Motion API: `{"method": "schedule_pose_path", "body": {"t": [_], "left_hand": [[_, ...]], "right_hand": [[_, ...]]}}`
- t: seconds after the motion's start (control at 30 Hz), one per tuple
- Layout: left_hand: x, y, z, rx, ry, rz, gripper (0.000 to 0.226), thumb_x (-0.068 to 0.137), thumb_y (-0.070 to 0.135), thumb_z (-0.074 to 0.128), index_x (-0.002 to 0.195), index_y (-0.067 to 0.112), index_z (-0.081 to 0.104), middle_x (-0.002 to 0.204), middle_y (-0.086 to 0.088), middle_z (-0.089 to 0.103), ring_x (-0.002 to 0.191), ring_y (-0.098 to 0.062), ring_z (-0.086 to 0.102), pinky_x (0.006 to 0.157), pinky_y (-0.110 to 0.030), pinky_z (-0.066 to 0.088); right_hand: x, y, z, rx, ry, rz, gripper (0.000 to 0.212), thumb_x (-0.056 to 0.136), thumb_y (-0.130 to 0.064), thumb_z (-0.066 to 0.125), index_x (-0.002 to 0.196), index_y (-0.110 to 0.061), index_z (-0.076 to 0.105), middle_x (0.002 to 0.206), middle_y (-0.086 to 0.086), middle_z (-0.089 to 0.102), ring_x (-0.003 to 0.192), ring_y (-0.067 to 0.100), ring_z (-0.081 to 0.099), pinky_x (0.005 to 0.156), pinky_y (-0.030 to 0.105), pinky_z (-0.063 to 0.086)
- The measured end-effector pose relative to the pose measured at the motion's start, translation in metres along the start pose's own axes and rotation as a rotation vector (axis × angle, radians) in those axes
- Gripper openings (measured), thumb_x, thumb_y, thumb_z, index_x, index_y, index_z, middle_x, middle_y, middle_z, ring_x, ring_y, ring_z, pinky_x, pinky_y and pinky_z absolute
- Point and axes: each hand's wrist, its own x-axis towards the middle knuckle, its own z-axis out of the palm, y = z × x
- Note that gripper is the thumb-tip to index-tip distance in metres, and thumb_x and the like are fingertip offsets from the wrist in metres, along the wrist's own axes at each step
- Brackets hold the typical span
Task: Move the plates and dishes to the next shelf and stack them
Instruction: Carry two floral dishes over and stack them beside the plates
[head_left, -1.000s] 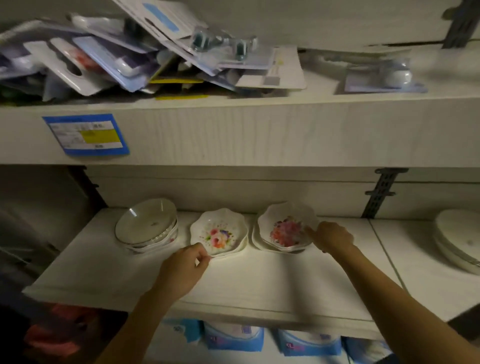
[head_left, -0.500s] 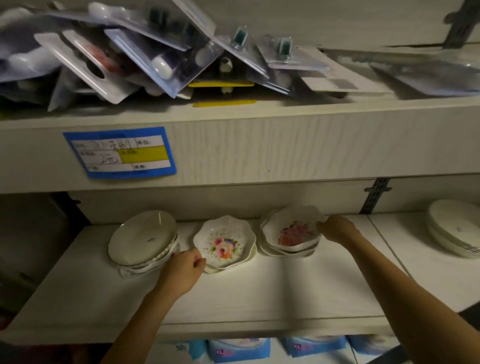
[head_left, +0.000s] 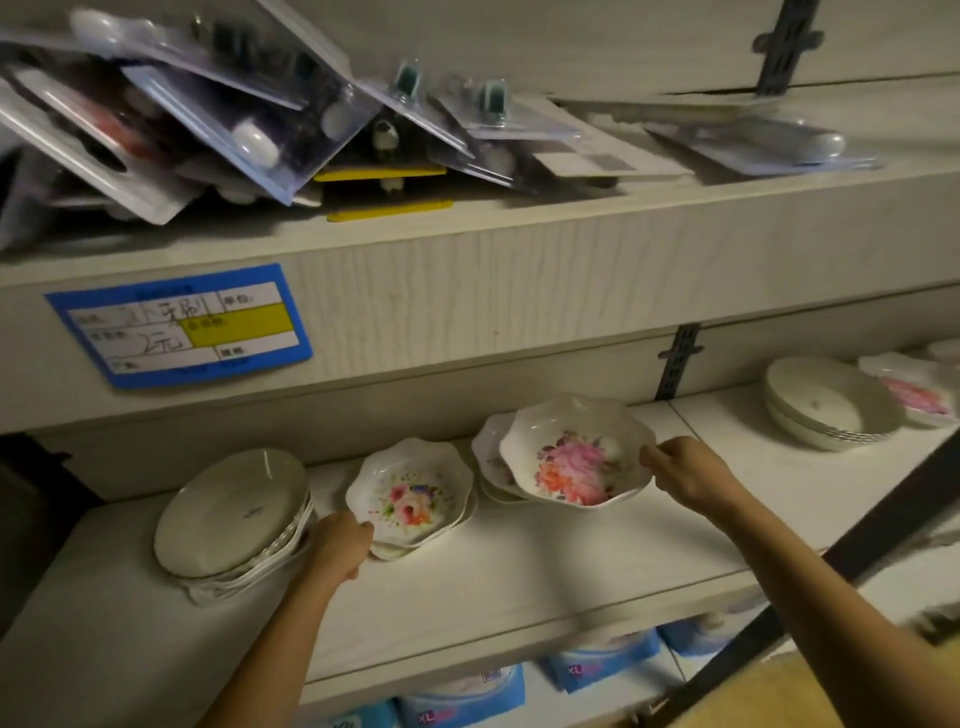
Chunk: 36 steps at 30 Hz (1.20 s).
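Left hand (head_left: 337, 545): fingertips hidden behind the dish (head_left: 410, 493) rim at its 8 o'clock; grip unclear.
Stack (head_left: 487, 452): mostly hidden behind the bowl (head_left: 576, 457), showing only at its 9 o'clock; count unclear.
Label (head_left: 182, 325): writing too blurred to read.
Blister packs (head_left: 208, 104): blurred, cut off at the 9 and 12 o'clock edges.
Plate (head_left: 914, 389): cut off at the 3 o'clock edge.
Blue packs (head_left: 462, 701): cut off at 6 o'clock.

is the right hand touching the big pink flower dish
Touching. The head view shows the right hand with its fingers pinching the right rim of the pink flower dish, which sits tilted in that grip.
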Motion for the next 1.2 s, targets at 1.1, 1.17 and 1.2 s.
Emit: {"method": "schedule_pose_path", "body": {"t": [1.1,1.17,1.2], "left_hand": [[-0.151,0.099,0.024,-0.218,-0.265,0.6,0.028,0.092,0.011,0.044,0.069,0.002,0.057,0.034,0.005,0.038,0.041,-0.011,0.034,0.044,-0.022,0.025],[-0.167,0.112,0.036,-0.185,-0.259,0.623,0.026,0.092,0.01,0.044,0.076,-0.002,0.06,0.036,0.004,0.04,0.041,-0.011,0.035,0.042,-0.021,0.026],[-0.176,0.118,0.042,-0.177,-0.265,0.627,0.026,0.092,0.011,0.044,0.079,-0.004,0.061,0.038,0.003,0.042,0.041,-0.01,0.035,0.041,-0.02,0.026]], "right_hand": [[-0.185,0.151,-0.053,0.331,0.192,0.28,0.038,0.093,-0.014,0.048,0.055,-0.011,0.05,0.054,0.003,0.041,0.052,0.017,0.036,0.054,0.031,0.027],[-0.192,0.175,-0.064,0.352,0.202,0.303,0.037,0.092,-0.015,0.048,0.056,-0.012,0.049,0.054,0.002,0.039,0.052,0.015,0.035,0.053,0.03,0.026],[-0.196,0.187,-0.07,0.36,0.208,0.31,0.036,0.092,-0.016,0.048,0.057,-0.012,0.049,0.055,0.003,0.039,0.052,0.015,0.035,0.054,0.03,0.026]]}}
